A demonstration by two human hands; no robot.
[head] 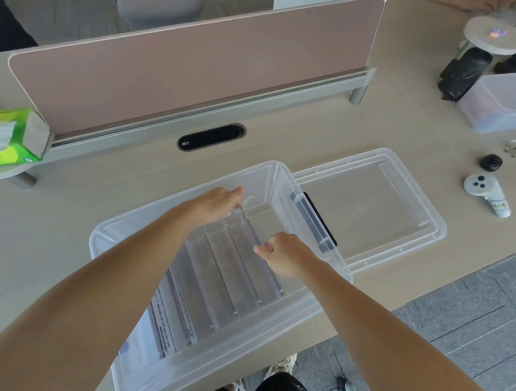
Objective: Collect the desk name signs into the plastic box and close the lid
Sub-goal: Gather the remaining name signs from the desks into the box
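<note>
Between the fingertips of both hands a clear acrylic name sign (248,226) is pinched at its two ends: the left hand (216,203) closes on the far end, the right hand (285,254) on the near end, and the sign stands on edge just over the row already laid down. Those other signs (223,285) lean against one another along the floor of the plastic box (318,303), with a printed sheet showing at the near end. Beyond the box its lid (375,206) lies flat on the desk (52,219), touching the box's far right corner. Glare on the clear plastic makes it hard to tell whether the held sign already rests on the floor of the box. Let go too high, it could tip and knock the leaning row flat, or slide crosswise. Any sign left propped above the rim would likely stop the lid from seating.
</note>
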